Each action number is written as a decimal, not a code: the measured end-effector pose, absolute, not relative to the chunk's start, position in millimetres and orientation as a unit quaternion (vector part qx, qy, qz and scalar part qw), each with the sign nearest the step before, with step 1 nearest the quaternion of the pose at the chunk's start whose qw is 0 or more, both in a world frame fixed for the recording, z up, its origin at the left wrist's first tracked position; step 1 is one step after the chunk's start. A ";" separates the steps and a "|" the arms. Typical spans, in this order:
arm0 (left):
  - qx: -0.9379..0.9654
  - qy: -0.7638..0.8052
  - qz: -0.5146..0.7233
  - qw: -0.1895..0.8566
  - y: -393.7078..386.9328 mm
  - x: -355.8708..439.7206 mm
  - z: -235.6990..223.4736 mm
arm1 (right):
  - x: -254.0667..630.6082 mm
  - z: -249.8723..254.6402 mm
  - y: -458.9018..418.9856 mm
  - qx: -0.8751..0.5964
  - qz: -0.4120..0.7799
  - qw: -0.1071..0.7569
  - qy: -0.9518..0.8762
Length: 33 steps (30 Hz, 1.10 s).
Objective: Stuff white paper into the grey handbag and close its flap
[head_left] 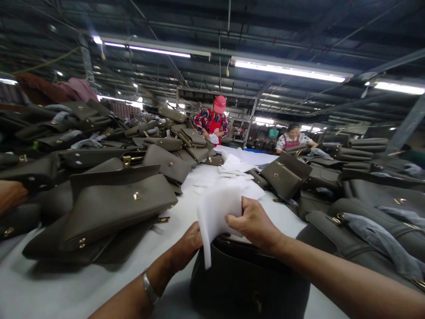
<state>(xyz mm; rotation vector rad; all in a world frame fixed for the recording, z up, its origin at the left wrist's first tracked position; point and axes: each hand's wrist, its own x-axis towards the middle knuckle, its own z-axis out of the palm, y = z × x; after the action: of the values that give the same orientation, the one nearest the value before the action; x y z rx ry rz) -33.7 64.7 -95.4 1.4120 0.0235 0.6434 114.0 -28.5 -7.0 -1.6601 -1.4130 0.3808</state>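
A dark olive handbag (pixel 249 283) stands open-mouthed on the white table just in front of me. My right hand (pixel 255 223) pinches a folded sheet of white foam padding (pixel 215 217) above the bag's mouth. My left hand (pixel 187 246), a metal bangle on its wrist, is curled at the sheet's lower left edge beside the bag's rim; its fingers are partly hidden behind the sheet.
Piles of the same olive bags (pixel 113 208) rise on the left and on the right (pixel 365 212). Loose white padding sheets (pixel 235 170) lie further along the table (pixel 66 283). Two other people work at the far end, one in a red cap (pixel 219 105).
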 end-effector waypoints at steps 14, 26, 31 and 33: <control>0.643 0.024 0.309 0.701 60.0 -33.3 -96.0 | 130.2 17.4 -32.2 -0.528 0.345 0.521 -0.575; 0.754 0.063 0.350 0.552 51.0 -34.8 -89.0 | 84.7 75.8 -54.0 -0.633 -0.096 0.040 -0.767; 0.785 0.076 0.380 0.483 48.7 -32.6 -89.2 | 75.3 73.4 -61.8 -0.588 -0.162 -0.005 -0.793; 0.795 0.075 0.388 0.460 49.6 -32.2 -93.3 | 73.4 72.2 -65.1 -0.587 -0.151 -0.002 -0.795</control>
<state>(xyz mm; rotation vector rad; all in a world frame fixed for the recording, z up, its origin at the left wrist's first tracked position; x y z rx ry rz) -32.2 49.6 -93.3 1.9571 0.1857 0.9540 73.4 -65.1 72.2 -1.8472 -2.5012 -0.4751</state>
